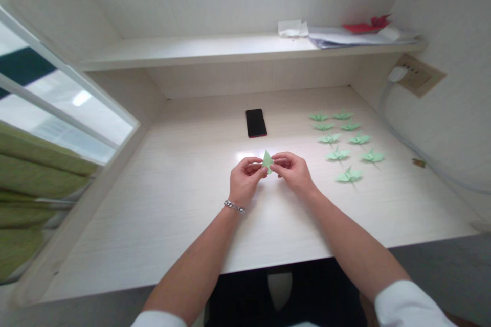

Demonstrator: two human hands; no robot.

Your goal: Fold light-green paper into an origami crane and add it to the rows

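Between my two hands is a small piece of folded green paper [267,160], its pointed tip facing away from me. My left hand [246,178] pinches its left side, thumb in front and fingers behind. On the other side, my right hand [294,171] grips the right edge between thumb and fingers. Both hands are just above the desk [184,189]. To the right, several green paper cranes [349,176] stand in two rough columns with wings spread.
A black phone [255,123] lies beyond my hands. The shelf [192,50] above holds papers [345,37], a white packet [292,28] and a red folded paper piece [379,21]. A plug [398,73] with a grey cable sits in the right wall socket [420,75].
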